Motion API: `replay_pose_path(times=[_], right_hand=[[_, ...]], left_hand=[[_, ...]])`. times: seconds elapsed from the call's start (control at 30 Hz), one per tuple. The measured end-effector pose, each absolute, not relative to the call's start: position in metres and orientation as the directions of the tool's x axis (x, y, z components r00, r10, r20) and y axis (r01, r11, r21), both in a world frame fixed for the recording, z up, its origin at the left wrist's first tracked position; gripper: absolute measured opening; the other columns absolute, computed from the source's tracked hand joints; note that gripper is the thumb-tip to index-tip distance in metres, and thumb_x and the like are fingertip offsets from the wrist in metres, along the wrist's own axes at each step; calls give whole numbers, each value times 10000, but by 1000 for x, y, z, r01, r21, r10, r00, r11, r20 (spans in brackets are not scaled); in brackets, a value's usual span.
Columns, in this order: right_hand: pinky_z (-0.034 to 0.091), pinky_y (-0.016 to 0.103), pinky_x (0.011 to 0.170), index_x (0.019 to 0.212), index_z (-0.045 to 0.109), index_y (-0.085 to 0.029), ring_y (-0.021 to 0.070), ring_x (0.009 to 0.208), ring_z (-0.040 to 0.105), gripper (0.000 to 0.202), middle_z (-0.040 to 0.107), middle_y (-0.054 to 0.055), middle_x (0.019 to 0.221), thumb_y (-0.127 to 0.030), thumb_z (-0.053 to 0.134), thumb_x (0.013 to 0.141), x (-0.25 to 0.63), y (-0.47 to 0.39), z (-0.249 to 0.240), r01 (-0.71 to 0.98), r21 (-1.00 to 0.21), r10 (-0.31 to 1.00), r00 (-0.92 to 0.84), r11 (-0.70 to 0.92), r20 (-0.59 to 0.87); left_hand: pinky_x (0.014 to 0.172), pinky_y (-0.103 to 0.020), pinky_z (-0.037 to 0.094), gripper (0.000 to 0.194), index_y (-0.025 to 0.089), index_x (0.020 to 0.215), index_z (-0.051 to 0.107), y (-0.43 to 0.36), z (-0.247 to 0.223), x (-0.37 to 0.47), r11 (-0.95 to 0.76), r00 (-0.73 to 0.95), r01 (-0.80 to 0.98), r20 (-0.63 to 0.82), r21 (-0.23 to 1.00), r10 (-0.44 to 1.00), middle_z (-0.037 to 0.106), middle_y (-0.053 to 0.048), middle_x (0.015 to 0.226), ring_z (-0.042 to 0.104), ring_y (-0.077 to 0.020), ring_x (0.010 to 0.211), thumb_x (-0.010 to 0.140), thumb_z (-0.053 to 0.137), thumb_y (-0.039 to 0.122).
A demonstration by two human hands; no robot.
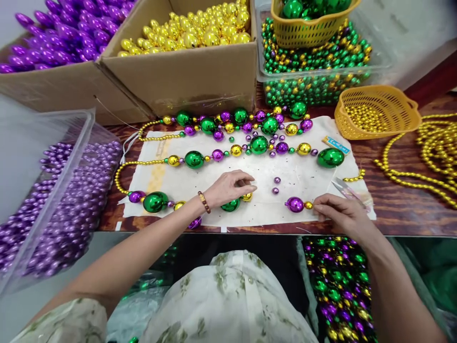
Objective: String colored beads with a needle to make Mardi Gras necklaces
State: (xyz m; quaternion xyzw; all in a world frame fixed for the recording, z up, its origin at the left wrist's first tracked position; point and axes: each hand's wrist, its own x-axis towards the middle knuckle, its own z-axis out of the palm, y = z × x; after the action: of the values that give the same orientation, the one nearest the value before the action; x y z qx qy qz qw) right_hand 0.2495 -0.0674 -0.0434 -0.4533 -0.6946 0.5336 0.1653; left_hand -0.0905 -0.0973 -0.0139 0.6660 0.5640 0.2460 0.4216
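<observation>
My left hand (pixel 232 186) hovers over the white cloth with its fingers bent and slightly apart. Below it lie a green bead (pixel 230 205) and a gold bead (pixel 247 196), partly covered by the hand. Thumb and forefinger of my right hand (pixel 337 212) pinch close to a small gold bead (pixel 307 205), which sits in line with a purple bead (pixel 295 205). A bead necklace (pixel 194 159) of green, gold and purple beads loops across the cloth, and part of it passes under my left forearm. Two small purple beads (pixel 277 180) lie loose between my hands.
Scissors (pixel 344 189) lie beside my right hand. Behind the cloth (pixel 200 183) stand cardboard boxes (pixel 185 78) of gold and purple beads. A yellow basket (pixel 378 95) holds small gold beads, with gold bead strands (pixel 435 147) to its right. Purple beads fill a clear bin (pixel 64 200) at left.
</observation>
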Motion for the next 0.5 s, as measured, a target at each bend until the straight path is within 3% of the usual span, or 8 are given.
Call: replay_pose_path(times=[0.13,0.23,0.5], right_hand=[[459,297,673,920,655,-222,191,752,615,184,674,22,825,-360,533,930,245,-66,-43,614,-748,785,-582,251,-214],[468,335,766,958,661,-231,222,885,628,186,683,45,956,-342,513,942,240,-69,-43,624,-685,772,-620,376,-141],[464,411,920,1075,635,-243,251,1044,615,212,660,70,1098,-354,511,945,245,-85,-45,608,-681,843,-538,408,25]], left_hand=[[733,-276,507,321,143,1042,694,-100,-15,-91,-16,227,540,-127,842,966,688,-76,939,640,-154,805,836,634,381],[733,-271,512,335,139,1053,688,-102,-17,-90,-28,216,537,-105,843,971,693,-76,949,646,-152,812,847,618,394],[764,-318,492,233,163,1040,668,-120,10,-126,-88,115,646,17,758,993,669,-75,990,611,-178,860,899,532,289]])
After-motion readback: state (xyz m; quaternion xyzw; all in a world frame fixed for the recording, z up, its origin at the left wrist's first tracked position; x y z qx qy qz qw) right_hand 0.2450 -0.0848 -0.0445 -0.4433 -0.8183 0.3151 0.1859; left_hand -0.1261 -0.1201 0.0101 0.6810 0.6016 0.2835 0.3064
